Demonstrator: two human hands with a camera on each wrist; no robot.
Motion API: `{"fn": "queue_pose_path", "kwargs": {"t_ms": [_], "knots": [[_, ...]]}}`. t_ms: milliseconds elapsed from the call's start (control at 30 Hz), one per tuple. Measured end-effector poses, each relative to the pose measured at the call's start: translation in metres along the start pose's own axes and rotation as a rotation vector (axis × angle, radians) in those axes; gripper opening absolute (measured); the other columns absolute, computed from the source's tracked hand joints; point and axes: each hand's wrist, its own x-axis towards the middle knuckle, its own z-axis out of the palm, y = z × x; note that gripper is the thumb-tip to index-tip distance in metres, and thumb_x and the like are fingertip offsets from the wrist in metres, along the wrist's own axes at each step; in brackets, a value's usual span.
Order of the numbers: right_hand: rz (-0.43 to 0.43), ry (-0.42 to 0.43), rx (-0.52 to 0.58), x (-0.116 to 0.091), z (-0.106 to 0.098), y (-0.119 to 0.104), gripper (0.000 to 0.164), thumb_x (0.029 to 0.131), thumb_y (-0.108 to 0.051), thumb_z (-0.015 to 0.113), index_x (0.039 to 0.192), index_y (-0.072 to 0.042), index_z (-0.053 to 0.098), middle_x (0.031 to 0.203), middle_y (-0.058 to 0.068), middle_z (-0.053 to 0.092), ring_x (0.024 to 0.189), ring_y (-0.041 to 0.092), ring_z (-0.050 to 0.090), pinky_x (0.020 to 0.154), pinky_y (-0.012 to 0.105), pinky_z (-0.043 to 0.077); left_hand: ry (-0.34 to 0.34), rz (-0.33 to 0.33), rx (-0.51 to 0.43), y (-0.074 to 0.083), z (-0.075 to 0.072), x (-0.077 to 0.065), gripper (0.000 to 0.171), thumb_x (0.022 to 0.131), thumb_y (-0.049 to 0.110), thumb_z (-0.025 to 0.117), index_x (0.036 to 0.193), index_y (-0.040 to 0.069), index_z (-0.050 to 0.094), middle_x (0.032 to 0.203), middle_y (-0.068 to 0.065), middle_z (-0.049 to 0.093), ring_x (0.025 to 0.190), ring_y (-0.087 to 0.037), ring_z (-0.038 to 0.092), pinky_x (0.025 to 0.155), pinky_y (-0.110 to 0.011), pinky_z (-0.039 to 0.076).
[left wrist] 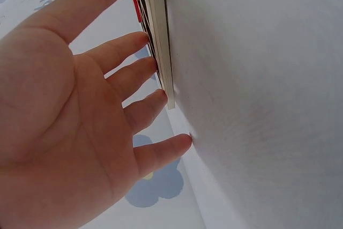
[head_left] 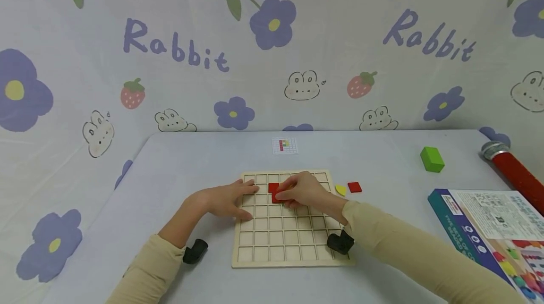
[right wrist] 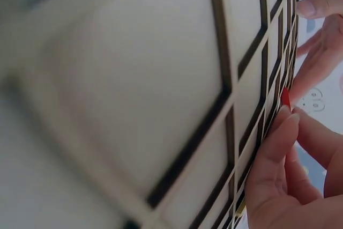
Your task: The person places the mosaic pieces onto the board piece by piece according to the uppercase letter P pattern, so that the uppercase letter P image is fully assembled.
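A wooden grid board lies on the white table. My right hand pinches a red square tile between thumb and fingers, low over an upper cell; in the right wrist view only a red sliver shows at the fingertips. Just behind it, another red tile sits in the grid. My left hand has its fingers spread at the board's left edge, several of them touching it, as the left wrist view shows. Cells under my right hand are hidden.
Right of the board lie a yellow piece and a red tile. A small pattern card lies behind it. Farther right are a green block, a printed box and a red microphone. A patterned cloth hangs behind.
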Motion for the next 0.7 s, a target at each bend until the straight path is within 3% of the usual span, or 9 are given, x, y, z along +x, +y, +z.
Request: {"fn": "queue_pose_path", "kwargs": {"t_ms": [233, 467, 600, 700], "knots": [[-0.023, 0.032, -0.021, -0.005, 0.007, -0.006, 0.016, 0.083, -0.009, 0.074, 0.098, -0.002, 0.072, 0.084, 0.006, 0.067, 0.065, 0.013, 0.064, 0.061, 0.025, 0.054, -0.001, 0.004, -0.005, 0.0, 0.0, -0.001, 0.075, 0.089, 0.037, 0.067, 0.151, 0.018, 0.03, 0.158, -0.002, 0.015, 0.144, -0.027, 0.005, 0.112, -0.048, 0.014], [-0.028, 0.043, -0.032, -0.008, 0.009, -0.008, 0.013, 0.086, -0.008, 0.07, 0.098, -0.002, 0.073, 0.079, 0.006, 0.067, 0.065, 0.013, 0.062, 0.061, 0.025, 0.054, -0.003, -0.004, -0.005, 0.0, -0.001, -0.001, 0.075, 0.089, 0.037, 0.067, 0.151, 0.018, 0.03, 0.158, -0.002, 0.015, 0.144, -0.026, 0.005, 0.112, -0.048, 0.014], [-0.027, -0.01, -0.01, -0.008, 0.004, -0.007, 0.016, 0.089, -0.011, 0.067, 0.102, -0.002, 0.072, 0.084, 0.005, 0.068, 0.069, 0.014, 0.063, 0.064, 0.026, 0.054, -0.002, 0.003, -0.003, 0.0, -0.001, -0.001, 0.075, 0.089, 0.038, 0.067, 0.151, 0.018, 0.03, 0.158, -0.003, 0.015, 0.144, -0.027, 0.006, 0.112, -0.048, 0.015], [-0.041, -0.107, 0.05, -0.008, -0.006, -0.005, 0.023, 0.091, -0.013, 0.065, 0.111, -0.001, 0.069, 0.093, 0.007, 0.069, 0.078, 0.017, 0.065, 0.071, 0.028, 0.054, 0.0, 0.013, -0.006, 0.0, -0.001, -0.001, 0.075, 0.089, 0.037, 0.068, 0.151, 0.015, 0.03, 0.158, -0.004, 0.015, 0.144, -0.029, 0.006, 0.112, -0.049, 0.015]]}}
